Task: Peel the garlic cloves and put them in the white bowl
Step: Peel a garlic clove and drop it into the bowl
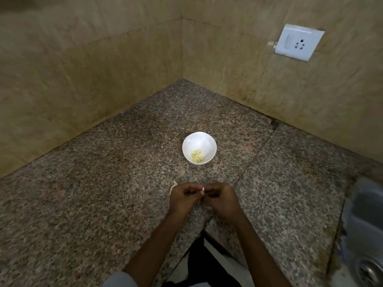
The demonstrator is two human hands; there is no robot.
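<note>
The speckled brown-and-grey granite countertop (103,204) fills an inside corner; a straight seam (255,158) divides the slab right of centre; a small round white bowl (208,140) stands upright near the middle, just left of the seam, holding pale yellow peeled garlic cloves (196,155); a thin pale scrap of garlic skin (173,186) lies nearer the front edge; a grey steel sink (364,235) sits at the right end.

Both forearms reach forward and angle in toward each other. Left hand (182,198) and right hand (222,200) meet backs-up, fingers curled inward, fingertips close together, pinching a small pale garlic clove (203,191) between them.
</note>
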